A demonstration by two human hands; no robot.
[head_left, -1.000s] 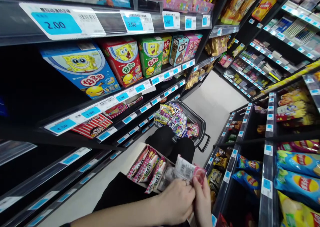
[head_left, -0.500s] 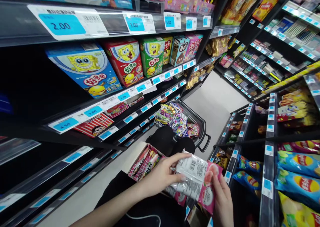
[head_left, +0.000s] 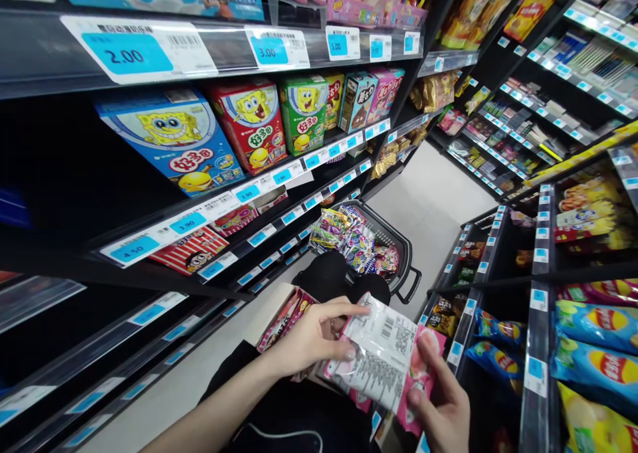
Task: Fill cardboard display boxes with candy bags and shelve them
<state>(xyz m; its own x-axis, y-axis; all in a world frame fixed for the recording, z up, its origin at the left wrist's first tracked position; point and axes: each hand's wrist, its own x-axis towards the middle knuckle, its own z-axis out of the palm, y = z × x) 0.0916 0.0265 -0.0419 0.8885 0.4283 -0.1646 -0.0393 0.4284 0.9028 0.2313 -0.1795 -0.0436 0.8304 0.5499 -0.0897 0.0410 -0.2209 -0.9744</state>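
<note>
Both my hands hold a pink and silver-white candy bag (head_left: 383, 343), its back with a barcode and small print facing up. My left hand (head_left: 312, 333) pinches the bag's left side between thumb and fingers. On the right, my right hand (head_left: 441, 396) grips the pink end, its thumb on top. Below the bag, more pink packaging (head_left: 359, 398) shows in part. An open carton (head_left: 279, 310) of pink-red packets sits at my lap, partly hidden behind my left hand and forearm.
A dark shopping basket (head_left: 406, 257) holding several colourful snack bags (head_left: 356, 237) stands on the floor beyond my knees. Shelves with snack boxes (head_left: 182, 144) rise close on the left; chip bags (head_left: 593, 357) fill shelves on the right. Pale floor (head_left: 438, 194) runs between.
My right thumb has lifted onto the top of the bag's pink end. My left hand has shifted slightly left, and the bag has turned a little.
</note>
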